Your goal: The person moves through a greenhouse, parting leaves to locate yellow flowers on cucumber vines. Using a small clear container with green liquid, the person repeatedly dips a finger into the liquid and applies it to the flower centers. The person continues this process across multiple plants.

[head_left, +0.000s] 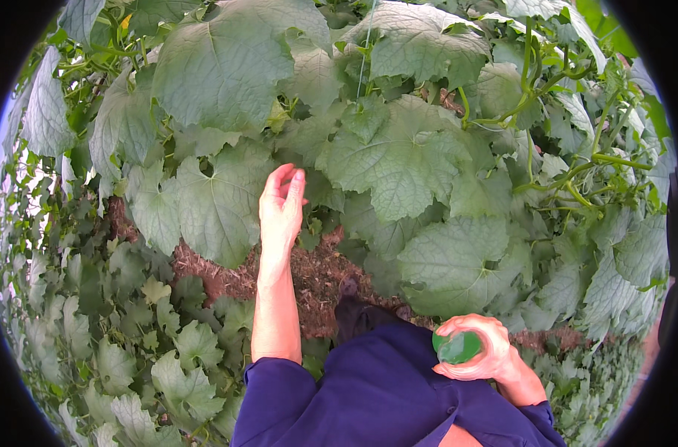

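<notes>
My left hand [283, 193] reaches up among large lobed vine leaves, its thumb and fingers slightly apart and nothing visible between them. Just left of it hangs a broad green leaf [218, 201] with a small hole near its stalk. Another wide leaf [400, 159] spreads to the right of that hand. Low on the right, close to my body, my right hand [492, 343] is wrapped around a round green container [459, 347], seen from above. The fingers hide much of its side, so its exact kind is unclear.
Thick green vine stems [565, 167] cross the upper right. A thin string [367, 50] runs down through the foliage at the top. Brown mulch-like litter [311, 279] covers the ground around my dark shoe [348, 288]. More leafy vines [115, 357] fill the lower left.
</notes>
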`<state>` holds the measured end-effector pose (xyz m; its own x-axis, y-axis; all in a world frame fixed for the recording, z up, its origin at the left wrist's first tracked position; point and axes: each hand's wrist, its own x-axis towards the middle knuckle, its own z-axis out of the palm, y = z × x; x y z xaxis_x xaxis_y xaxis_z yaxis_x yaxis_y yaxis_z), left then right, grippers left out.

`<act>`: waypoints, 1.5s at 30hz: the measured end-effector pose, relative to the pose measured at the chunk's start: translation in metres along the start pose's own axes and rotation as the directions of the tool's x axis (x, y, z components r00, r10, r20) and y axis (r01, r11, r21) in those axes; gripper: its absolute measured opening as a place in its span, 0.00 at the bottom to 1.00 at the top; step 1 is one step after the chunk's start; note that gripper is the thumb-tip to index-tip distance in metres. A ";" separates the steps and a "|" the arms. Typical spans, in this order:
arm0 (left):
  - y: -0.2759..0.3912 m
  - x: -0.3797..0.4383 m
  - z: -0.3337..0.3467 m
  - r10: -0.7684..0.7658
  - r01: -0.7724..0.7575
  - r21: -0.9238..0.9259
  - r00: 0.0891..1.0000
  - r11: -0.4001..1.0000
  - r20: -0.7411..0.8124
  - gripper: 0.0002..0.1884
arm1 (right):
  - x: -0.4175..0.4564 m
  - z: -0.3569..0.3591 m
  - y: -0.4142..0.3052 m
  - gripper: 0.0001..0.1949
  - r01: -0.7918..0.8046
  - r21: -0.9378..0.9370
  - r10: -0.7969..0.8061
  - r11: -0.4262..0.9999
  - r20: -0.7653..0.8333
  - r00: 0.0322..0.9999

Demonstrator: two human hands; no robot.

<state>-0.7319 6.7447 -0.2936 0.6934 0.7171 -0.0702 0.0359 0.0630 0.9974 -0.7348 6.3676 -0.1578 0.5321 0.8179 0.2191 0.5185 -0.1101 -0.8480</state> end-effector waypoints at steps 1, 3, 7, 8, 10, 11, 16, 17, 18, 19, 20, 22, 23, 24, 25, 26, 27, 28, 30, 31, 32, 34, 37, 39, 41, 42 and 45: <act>-0.007 0.000 0.005 -0.074 0.076 -0.053 0.997 0.996 0.034 0.27 | -0.001 0.000 0.000 0.39 -0.008 0.003 0.008 1.000 0.003 1.000; -0.013 0.001 0.018 -0.248 0.277 -0.270 0.959 0.922 0.135 0.32 | -0.005 0.000 0.000 0.38 -0.021 0.013 0.020 1.000 0.008 1.000; -0.019 0.010 0.040 -0.324 0.461 -0.524 0.885 0.716 0.335 0.20 | -0.010 -0.002 -0.002 0.42 -0.012 0.011 0.011 1.000 0.079 0.997; -0.040 0.012 0.042 -0.256 0.426 -0.578 0.900 0.696 0.354 0.16 | -0.009 -0.001 -0.004 0.42 -0.008 0.010 0.007 1.000 0.087 0.996; -0.041 0.000 0.055 -0.180 0.371 -0.688 0.925 0.624 0.335 0.06 | -0.010 -0.003 -0.005 0.42 -0.005 0.007 0.004 1.000 0.086 0.996; -0.042 -0.007 0.055 -0.175 0.330 -0.693 0.942 0.641 0.287 0.05 | -0.012 -0.003 -0.005 0.43 0.000 0.007 -0.001 1.000 0.085 0.996; -0.064 -0.043 0.040 -0.151 0.182 -0.616 0.983 0.766 0.103 0.06 | -0.030 -0.005 -0.003 0.40 -0.001 0.038 0.002 0.999 -0.010 1.000; -0.068 -0.051 0.035 -0.162 0.171 -0.593 0.984 0.787 0.070 0.07 | -0.035 -0.007 -0.003 0.40 -0.002 0.047 0.003 0.999 -0.018 1.000; -0.070 -0.057 0.031 -0.152 0.150 -0.578 0.987 0.802 0.044 0.07 | -0.040 -0.008 -0.001 0.40 0.001 0.059 0.000 0.998 -0.028 1.000; -0.073 -0.064 0.026 -0.129 0.129 -0.550 0.991 0.825 0.038 0.08 | -0.046 -0.010 0.000 0.40 0.004 0.070 -0.002 0.998 -0.029 1.000; -0.074 -0.072 0.023 -0.137 0.128 -0.548 0.990 0.826 0.025 0.08 | -0.053 -0.013 0.001 0.40 0.007 0.082 -0.005 0.997 -0.030 1.000; -0.070 -0.085 0.019 -0.119 0.112 -0.535 0.993 0.837 0.022 0.08 | -0.065 -0.020 0.002 0.40 0.030 0.088 -0.028 0.996 -0.027 0.999; -0.070 -0.092 0.017 -0.112 0.109 -0.530 0.993 0.841 0.025 0.09 | -0.071 -0.025 0.002 0.40 0.043 0.083 -0.042 0.996 -0.017 0.999; -0.066 -0.096 0.017 -0.099 0.097 -0.516 0.995 0.851 0.023 0.08 | -0.078 -0.030 0.004 0.40 0.066 0.079 -0.065 0.995 -0.010 0.998; -0.063 -0.101 0.019 -0.086 0.086 -0.502 0.996 0.861 0.023 0.08 | -0.086 -0.035 0.005 0.40 0.077 0.086 -0.076 0.993 -0.013 0.997; -0.063 -0.108 0.021 -0.086 0.069 -0.465 0.996 0.883 -0.016 0.08 | -0.097 -0.041 0.006 0.40 0.087 0.093 -0.085 0.992 -0.017 0.996; -0.065 -0.107 0.031 -0.090 0.074 -0.443 0.996 0.894 -0.016 0.09 | -0.106 -0.046 -0.003 0.39 0.075 0.067 -0.072 0.995 -0.040 0.997; -0.064 -0.108 0.038 -0.098 0.068 -0.366 0.993 0.928 -0.064 0.09 | -0.121 -0.053 0.000 0.39 0.101 0.070 -0.096 0.992 -0.061 0.993; -0.062 -0.110 0.049 -0.058 0.040 -0.202 0.995 0.979 -0.083 0.10 | -0.154 -0.068 0.006 0.37 0.142 0.045 -0.136 0.989 -0.126 0.983; -0.063 -0.107 0.051 -0.050 0.045 -0.055 0.993 0.997 -0.110 0.12 | -0.160 -0.084 -0.005 0.34 0.132 0.011 -0.131 0.991 -0.074 0.989; -0.051 -0.124 0.024 -0.056 0.090 0.141 0.973 0.986 -0.226 0.13 | -0.168 -0.091 0.017 0.32 0.202 0.070 -0.198 0.977 -0.068 0.978; -0.050 -0.135 0.007 0.340 -0.061 0.585 0.861 0.809 -0.380 0.30 | -0.200 -0.107 0.013 0.30 0.243 0.060 -0.236 0.968 -0.101 0.966; 0.040 -0.195 0.087 0.605 -0.392 0.541 0.739 0.744 -0.295 0.22 | -0.248 -0.129 0.020 0.30 0.273 0.015 -0.264 0.962 -0.203 0.943; 0.094 -0.254 0.158 0.623 -0.597 0.222 0.779 0.771 -0.069 0.16 | -0.273 -0.142 0.025 0.31 0.269 -0.004 -0.264 0.963 -0.210 0.941; 0.133 -0.294 0.229 0.708 -0.803 0.161 0.586 0.574 0.394 0.11 | -0.286 -0.153 0.026 0.30 0.263 0.000 -0.255 0.965 -0.250 0.934; 0.159 -0.311 0.273 0.667 -0.853 0.096 0.467 0.514 0.581 0.09 | -0.292 -0.160 0.027 0.30 0.255 0.002 -0.246 0.967 -0.259 0.934; 0.180 -0.330 0.354 0.681 -0.851 0.016 0.431 0.525 0.592 0.35 | -0.298 -0.170 0.021 0.30 0.287 0.032 -0.268 0.957 -0.273 0.924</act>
<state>-0.6996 6.2736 -0.0848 0.7492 -0.0589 0.6597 -0.5600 -0.5881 0.5835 -0.7685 6.0254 -0.1583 0.5351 0.6312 0.5614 0.6276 0.1477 -0.7644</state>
